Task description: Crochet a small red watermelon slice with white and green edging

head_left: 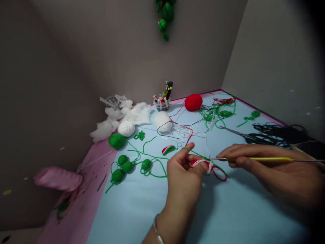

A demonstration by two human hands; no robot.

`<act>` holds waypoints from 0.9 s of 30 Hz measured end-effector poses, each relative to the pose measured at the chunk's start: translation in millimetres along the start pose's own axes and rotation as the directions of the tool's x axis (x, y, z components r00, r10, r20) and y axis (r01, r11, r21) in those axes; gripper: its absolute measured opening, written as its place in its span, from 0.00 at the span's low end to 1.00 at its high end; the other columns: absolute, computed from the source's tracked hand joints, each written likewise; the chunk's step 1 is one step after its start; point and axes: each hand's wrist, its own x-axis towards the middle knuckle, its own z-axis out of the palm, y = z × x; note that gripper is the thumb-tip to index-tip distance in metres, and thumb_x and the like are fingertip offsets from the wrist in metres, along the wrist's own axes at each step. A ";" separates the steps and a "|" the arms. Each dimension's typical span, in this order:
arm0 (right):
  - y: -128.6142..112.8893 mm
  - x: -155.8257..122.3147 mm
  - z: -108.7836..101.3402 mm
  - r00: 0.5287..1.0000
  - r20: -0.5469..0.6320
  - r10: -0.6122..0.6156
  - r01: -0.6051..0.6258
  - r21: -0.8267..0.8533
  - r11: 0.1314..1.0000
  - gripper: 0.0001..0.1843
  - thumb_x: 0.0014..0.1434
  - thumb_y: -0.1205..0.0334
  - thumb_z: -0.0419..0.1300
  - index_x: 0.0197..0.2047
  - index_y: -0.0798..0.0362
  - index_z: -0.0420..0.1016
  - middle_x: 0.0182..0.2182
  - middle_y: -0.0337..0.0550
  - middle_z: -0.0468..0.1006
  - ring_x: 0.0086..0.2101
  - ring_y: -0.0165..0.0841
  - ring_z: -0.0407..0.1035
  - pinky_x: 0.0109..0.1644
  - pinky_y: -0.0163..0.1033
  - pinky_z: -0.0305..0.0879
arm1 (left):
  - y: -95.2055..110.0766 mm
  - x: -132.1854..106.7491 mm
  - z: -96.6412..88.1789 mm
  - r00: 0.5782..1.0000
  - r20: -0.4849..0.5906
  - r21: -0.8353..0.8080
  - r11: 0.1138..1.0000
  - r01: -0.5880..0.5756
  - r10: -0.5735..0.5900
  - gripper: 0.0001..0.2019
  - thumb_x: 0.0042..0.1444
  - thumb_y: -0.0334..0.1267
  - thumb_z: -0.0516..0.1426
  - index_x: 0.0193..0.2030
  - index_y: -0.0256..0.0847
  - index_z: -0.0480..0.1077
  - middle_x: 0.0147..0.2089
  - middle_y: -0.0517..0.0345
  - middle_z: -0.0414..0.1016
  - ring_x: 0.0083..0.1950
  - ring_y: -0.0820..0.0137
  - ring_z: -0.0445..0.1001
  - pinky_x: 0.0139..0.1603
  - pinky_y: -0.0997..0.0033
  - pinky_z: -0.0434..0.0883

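Note:
My left hand [181,173] pinches a small red-and-white crocheted piece [201,164], with green yarn [195,151] looped over a raised finger. My right hand [274,169] grips a yellow-handled crochet hook [269,159], and its metal tip reaches into the crocheted piece. A red yarn strand [219,175] hangs in a loop below the work. A finished red-and-green crocheted scrap [169,149] lies on the blue mat [142,210] just beyond my left hand.
Green crocheted balls [127,166] and loose yarn lie to the left, near white stuffing [124,117]. A red yarn ball [193,102] and a pen cup [161,103] stand at the back. Scissors [236,132] lie right, near black yarn [269,135].

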 end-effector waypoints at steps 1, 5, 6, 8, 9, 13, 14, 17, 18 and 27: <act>0.3 0.6 -0.4 1.000 -0.023 0.015 -0.015 -0.018 1.000 0.09 0.53 0.47 0.68 0.28 0.40 0.86 0.30 0.41 0.87 0.31 0.40 0.82 0.33 0.37 0.81 | 0.2 -0.1 0.2 1.000 0.007 -0.006 1.000 -0.002 0.002 0.31 0.40 0.20 0.64 0.56 0.25 0.72 0.22 0.66 0.72 0.24 0.76 0.69 0.31 0.76 0.66; 0.6 0.7 -1.6 0.998 -0.054 0.016 -0.017 -0.018 1.000 0.10 0.51 0.46 0.68 0.27 0.41 0.86 0.29 0.41 0.87 0.31 0.38 0.82 0.34 0.35 0.81 | 0.3 -0.2 0.6 1.000 0.006 -0.016 1.000 -0.010 0.010 0.30 0.41 0.20 0.64 0.55 0.24 0.71 0.21 0.67 0.71 0.24 0.77 0.68 0.30 0.76 0.65; 0.4 0.3 -1.6 0.999 -0.045 0.011 -0.012 -0.012 1.000 0.11 0.52 0.45 0.68 0.27 0.41 0.86 0.29 0.42 0.87 0.31 0.38 0.82 0.34 0.35 0.81 | 0.4 -0.3 0.7 1.000 0.001 -0.015 1.000 -0.010 0.010 0.30 0.41 0.20 0.64 0.55 0.24 0.71 0.21 0.68 0.71 0.24 0.78 0.68 0.30 0.77 0.65; 0.0 -0.4 -1.4 0.999 -0.032 0.007 -0.007 -0.005 1.000 0.11 0.52 0.45 0.68 0.26 0.42 0.85 0.30 0.42 0.87 0.31 0.39 0.82 0.35 0.37 0.81 | 0.7 -0.6 1.0 1.000 0.000 -0.013 1.000 -0.013 0.013 0.29 0.41 0.20 0.63 0.55 0.24 0.71 0.21 0.68 0.71 0.24 0.78 0.68 0.30 0.77 0.65; -0.2 -0.5 -1.2 1.000 -0.031 0.006 -0.006 -0.006 1.000 0.11 0.52 0.46 0.68 0.26 0.42 0.85 0.30 0.43 0.87 0.32 0.40 0.82 0.35 0.38 0.81 | 1.0 -0.8 1.2 1.000 0.000 -0.011 1.000 -0.014 0.014 0.29 0.41 0.20 0.63 0.54 0.24 0.71 0.21 0.68 0.71 0.24 0.78 0.68 0.30 0.77 0.65; -1.0 0.6 -0.6 0.999 -0.034 -0.026 0.026 -0.006 1.000 0.08 0.52 0.49 0.68 0.26 0.41 0.85 0.30 0.42 0.87 0.32 0.41 0.82 0.35 0.39 0.82 | 1.5 -1.0 1.3 1.000 -0.006 0.009 1.000 -0.021 0.021 0.29 0.40 0.21 0.63 0.54 0.26 0.72 0.22 0.68 0.70 0.24 0.77 0.68 0.29 0.77 0.65; -1.3 0.9 -0.7 0.999 -0.026 -0.032 0.032 0.001 0.999 0.08 0.52 0.50 0.68 0.26 0.41 0.85 0.30 0.42 0.87 0.31 0.40 0.82 0.34 0.38 0.81 | 1.3 -0.9 1.1 1.000 -0.009 0.017 1.000 -0.022 0.022 0.29 0.40 0.21 0.63 0.54 0.26 0.72 0.22 0.68 0.70 0.24 0.77 0.68 0.29 0.77 0.65; -2.4 0.9 -1.4 0.999 0.014 -0.049 0.049 0.028 0.998 0.07 0.54 0.52 0.67 0.28 0.41 0.86 0.30 0.41 0.87 0.32 0.39 0.82 0.33 0.37 0.81 | 0.1 -0.4 0.1 0.999 -0.012 0.034 0.999 -0.032 0.033 0.29 0.40 0.21 0.64 0.54 0.27 0.72 0.22 0.67 0.70 0.24 0.78 0.67 0.28 0.77 0.65; -2.7 0.5 -1.6 0.998 0.028 -0.061 0.060 0.027 0.998 0.06 0.54 0.53 0.67 0.29 0.41 0.86 0.31 0.41 0.87 0.32 0.39 0.82 0.34 0.37 0.81 | -0.5 -0.2 -0.3 0.999 -0.010 0.038 0.998 -0.040 0.040 0.28 0.41 0.21 0.63 0.54 0.27 0.72 0.23 0.67 0.70 0.24 0.78 0.67 0.28 0.77 0.65; 3.7 -7.6 -0.6 0.931 0.173 -0.320 0.336 -0.070 0.939 0.10 0.61 0.60 0.62 0.42 0.39 0.85 0.37 0.39 0.87 0.37 0.37 0.80 0.43 0.38 0.77 | -6.9 2.0 -0.6 0.986 -0.042 0.161 0.975 -0.155 0.164 0.20 0.43 0.20 0.63 0.46 0.32 0.77 0.26 0.64 0.73 0.27 0.77 0.69 0.29 0.78 0.67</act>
